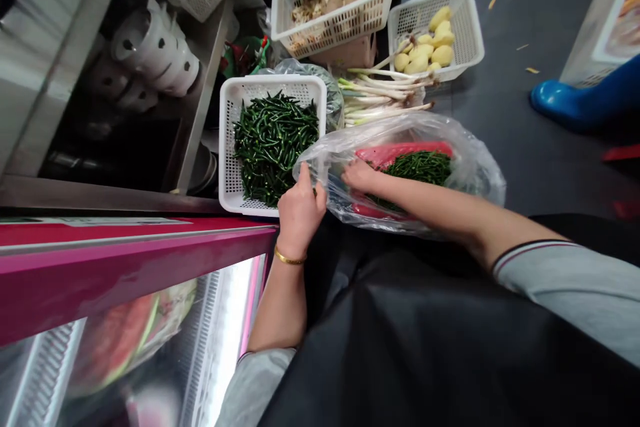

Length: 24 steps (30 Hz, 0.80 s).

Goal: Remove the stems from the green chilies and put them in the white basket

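Note:
My left hand [301,210], a gold bangle on its wrist, pinches the edge of a large clear plastic bag [477,160]. My right hand [359,175] reaches into the mouth of that bag with its fingers curled down; whatever they grip is hidden. Inside the bag lie thin dark green vegetables [423,165], like slim chilies, on pink-red plastic [400,152]. Close beside my left hand stands a white perforated basket [231,147] heaped with green chilies [277,140].
Scallions [385,95] lie beyond the bag. Behind them are a basket [475,33] of peeled potatoes [423,50] and another basket [340,30] with brown roots and peelings. A blue boot [565,103] stands right; a glass-fronted cooler [135,260] and metal shelving [205,93] border the left.

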{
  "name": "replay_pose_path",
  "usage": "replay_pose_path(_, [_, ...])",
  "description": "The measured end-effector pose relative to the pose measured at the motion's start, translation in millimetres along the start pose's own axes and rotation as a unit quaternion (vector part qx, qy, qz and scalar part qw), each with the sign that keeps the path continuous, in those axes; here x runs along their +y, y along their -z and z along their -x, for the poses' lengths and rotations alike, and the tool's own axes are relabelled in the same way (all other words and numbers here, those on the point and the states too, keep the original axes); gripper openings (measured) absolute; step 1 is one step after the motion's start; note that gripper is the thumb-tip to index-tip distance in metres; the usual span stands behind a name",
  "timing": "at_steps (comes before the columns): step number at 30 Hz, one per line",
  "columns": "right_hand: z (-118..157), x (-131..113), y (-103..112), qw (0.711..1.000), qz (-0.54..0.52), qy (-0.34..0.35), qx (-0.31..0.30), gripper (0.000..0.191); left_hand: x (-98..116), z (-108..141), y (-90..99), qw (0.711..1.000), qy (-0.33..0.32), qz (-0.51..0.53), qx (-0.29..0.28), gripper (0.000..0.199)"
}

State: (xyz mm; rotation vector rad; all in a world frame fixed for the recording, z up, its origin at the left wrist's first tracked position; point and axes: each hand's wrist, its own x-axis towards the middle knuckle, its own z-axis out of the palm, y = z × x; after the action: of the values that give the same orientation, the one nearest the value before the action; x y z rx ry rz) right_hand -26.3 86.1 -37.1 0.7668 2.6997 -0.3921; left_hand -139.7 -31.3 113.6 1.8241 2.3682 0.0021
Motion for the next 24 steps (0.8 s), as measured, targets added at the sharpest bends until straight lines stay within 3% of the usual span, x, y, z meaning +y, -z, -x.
replay_pose_path(3, [40,34,-8,1.0,0.0,0.031,-0.002,0.029,-7,1,-1.1,0.997,-0.004,0.077,0.023,0.056])
replay_pose_path(6, [84,70,-12,0.998,-0.054,0.014,0.0,0.028,3,5,-2.2,0.982,-0.05,0.181,0.006,0.052])
replay_pose_path(9, [115,99,-11,0.992,-0.112,-0.054,-0.008,0.032,30,5,-18.1,0.943,-0.154,0.287,-0.074,0.041])
replay_pose_path(12, [132,113,-5,0.991,-0.09,-0.085,-0.058,0.033,55,-14,-58.8,0.919,-0.207,0.287,-0.173,0.023])
replay_pose_path(14, [138,112,1,0.992,-0.043,-0.104,-0.057,0.026,60,-37,-90.8,0.939,-0.157,0.22,-0.212,0.011])
replay_pose_path(17, [138,97,10,0.992,-0.02,-0.12,0.015,0.029,49,-72,-121.5,0.967,-0.069,0.153,-0.193,0.014])
replay_pose_path(20, [124,74,12,0.994,-0.048,-0.091,0.042,0.037,29,-95,-120.8,0.981,-0.043,0.096,-0.165,0.021])
replay_pose_path(24, [91,53,2,0.995,-0.059,-0.082,-0.007,0.036,16,-100,-98.4,0.993,-0.023,0.033,-0.114,0.028])
